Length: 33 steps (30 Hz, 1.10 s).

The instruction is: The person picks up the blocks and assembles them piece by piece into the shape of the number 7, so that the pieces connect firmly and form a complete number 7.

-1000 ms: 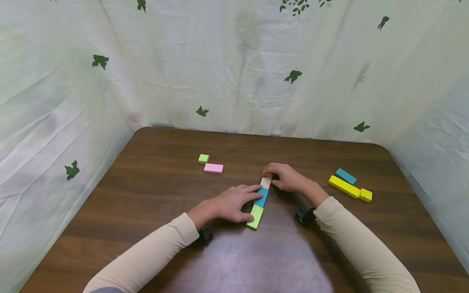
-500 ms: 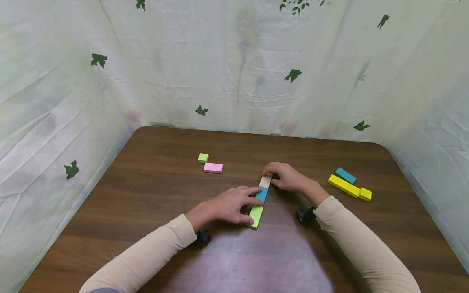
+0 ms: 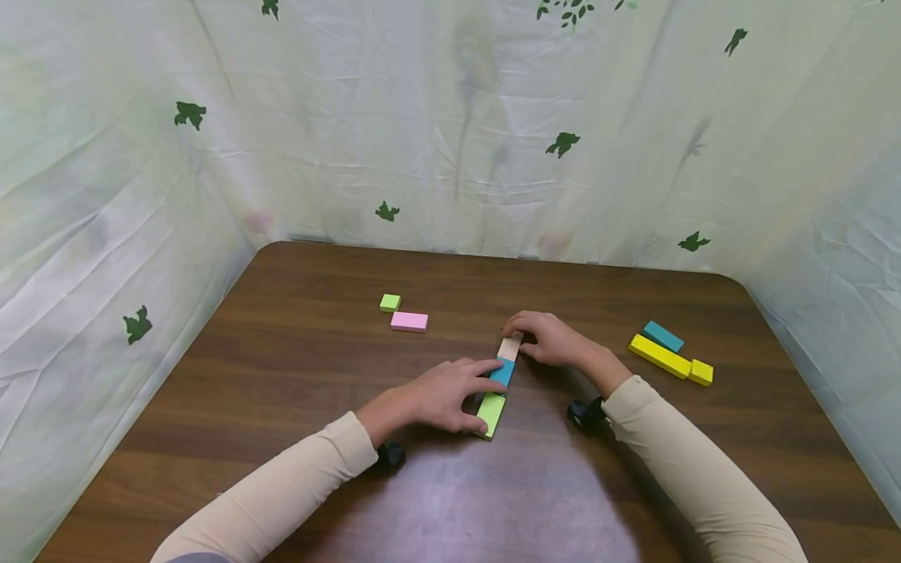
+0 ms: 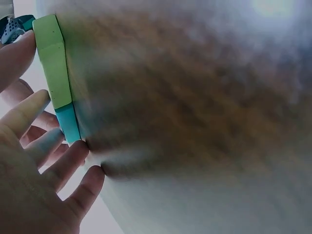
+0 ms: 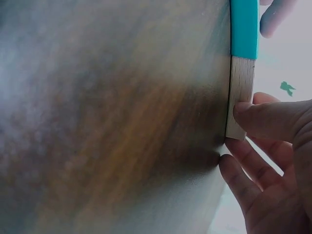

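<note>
A row of flat blocks lies on the table: a light-green block [image 3: 491,414] nearest, a blue block [image 3: 503,371] in the middle, and a plain wooden block [image 3: 510,346] at the far end. My left hand [image 3: 446,393] rests along the row's left side, its thumb at the green block and two fairly straight fingertips on the blue one. The right hand [image 3: 552,341] pinches the wooden block, with the thumb on its near side and fingers curled around the far end. In the right wrist view, the wooden block [image 5: 240,92] touches the blue block [image 5: 244,29] end to end.
At the left back sit a small green block [image 3: 390,303] and a pink block [image 3: 410,322]. On the right lie another blue block [image 3: 663,335], a long yellow block [image 3: 659,356] and a small yellow block [image 3: 701,372]. A leaf-patterned curtain [image 3: 450,133] surrounds the table [image 3: 317,281].
A left fingertip has slid nearer along the blue block, down to where it meets the green one. The right hand stays on the wooden block, hardly moving.
</note>
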Tool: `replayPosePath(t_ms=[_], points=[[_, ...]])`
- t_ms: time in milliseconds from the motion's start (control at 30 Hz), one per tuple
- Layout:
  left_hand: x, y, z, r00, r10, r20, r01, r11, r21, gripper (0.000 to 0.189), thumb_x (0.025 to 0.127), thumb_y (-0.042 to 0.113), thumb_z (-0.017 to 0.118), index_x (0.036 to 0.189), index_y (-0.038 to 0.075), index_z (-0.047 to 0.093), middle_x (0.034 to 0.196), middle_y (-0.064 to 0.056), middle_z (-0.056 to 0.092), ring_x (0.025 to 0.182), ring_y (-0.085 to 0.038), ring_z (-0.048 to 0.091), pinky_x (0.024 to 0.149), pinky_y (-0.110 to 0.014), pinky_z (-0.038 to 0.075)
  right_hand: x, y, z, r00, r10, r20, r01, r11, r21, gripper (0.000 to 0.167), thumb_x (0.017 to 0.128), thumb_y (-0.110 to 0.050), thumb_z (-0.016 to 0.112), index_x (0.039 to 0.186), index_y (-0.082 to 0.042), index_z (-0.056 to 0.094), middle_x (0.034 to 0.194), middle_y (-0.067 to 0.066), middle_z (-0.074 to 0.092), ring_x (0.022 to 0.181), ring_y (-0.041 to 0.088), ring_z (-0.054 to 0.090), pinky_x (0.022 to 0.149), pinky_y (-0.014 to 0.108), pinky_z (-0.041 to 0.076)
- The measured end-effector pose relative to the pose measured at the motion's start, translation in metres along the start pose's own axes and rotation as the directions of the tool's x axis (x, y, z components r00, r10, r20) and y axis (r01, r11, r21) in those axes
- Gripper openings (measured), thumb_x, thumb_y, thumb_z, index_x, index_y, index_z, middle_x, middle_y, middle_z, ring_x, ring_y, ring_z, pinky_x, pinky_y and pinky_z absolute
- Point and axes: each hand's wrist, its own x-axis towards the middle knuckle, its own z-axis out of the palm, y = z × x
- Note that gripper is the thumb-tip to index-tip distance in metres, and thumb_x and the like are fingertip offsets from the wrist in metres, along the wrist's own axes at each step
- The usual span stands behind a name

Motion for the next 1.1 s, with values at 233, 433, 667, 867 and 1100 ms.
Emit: replayPosePath(t_ms=[233,433,667,867,1100], points=[[-0.0023,0.0011,0.002,1.0,0.028,-0.012,-0.028,1.0,0.014,0.053,0.089,0.041,0.069,0.139,0.025,0.059,0.163,-0.003,0.032,0.146,-0.027,0.037,0.111,-0.048,0.04,0.0004,0.0005,0.0008,1.0,0.007,-0.002,-0.007,1.0,-0.003,0.027,0.091,0.001,0.064,0.116,-0.007,0.068,0.126,0.012,0.065,0.114,0.029,0.064,0.093,0.045,0.054],[-0.0029,0.0023,0.0006,1.0,0.021,-0.009,-0.021,1.0,0.013,0.05,0.09,0.04,0.069,0.136,0.024,0.062,0.161,-0.003,0.036,0.143,-0.027,0.041,0.11,-0.049,0.041,0.001,0.0013,0.0007,1.0,0.012,0.008,-0.012,1.0,-0.011,0.027,0.091,0.0,0.064,0.117,-0.008,0.068,0.127,0.012,0.066,0.115,0.029,0.063,0.095,0.046,0.053],[-0.0038,0.005,-0.0004,1.0,-0.002,-0.006,0.002,1.0,0.003,0.049,0.09,0.04,0.069,0.136,0.024,0.062,0.16,-0.003,0.038,0.142,-0.028,0.044,0.111,-0.047,0.041,0.0008,0.0013,-0.0008,1.0,0.011,0.01,-0.011,1.0,-0.004,0.028,0.091,0.0,0.064,0.117,-0.008,0.069,0.127,0.012,0.066,0.116,0.03,0.063,0.095,0.047,0.053],[-0.0036,0.0058,0.0001,1.0,-0.002,-0.019,0.002,1.0,0.011,0.049,0.09,0.04,0.069,0.135,0.024,0.062,0.159,-0.003,0.04,0.14,-0.028,0.045,0.11,-0.046,0.042,0.0014,0.0027,-0.0015,1.0,0.011,0.008,-0.011,1.0,-0.006,0.028,0.091,0.0,0.065,0.117,-0.008,0.069,0.128,0.011,0.066,0.117,0.03,0.063,0.095,0.047,0.053],[-0.0046,0.0057,-0.0005,1.0,0.0,-0.014,0.0,1.0,0.008,0.048,0.09,0.04,0.069,0.135,0.024,0.062,0.159,-0.004,0.039,0.14,-0.029,0.045,0.11,-0.047,0.043,0.002,0.0021,-0.0004,1.0,0.003,0.008,-0.002,1.0,-0.007,0.028,0.091,-0.001,0.065,0.118,-0.008,0.069,0.127,0.012,0.066,0.117,0.03,0.063,0.097,0.048,0.052]])
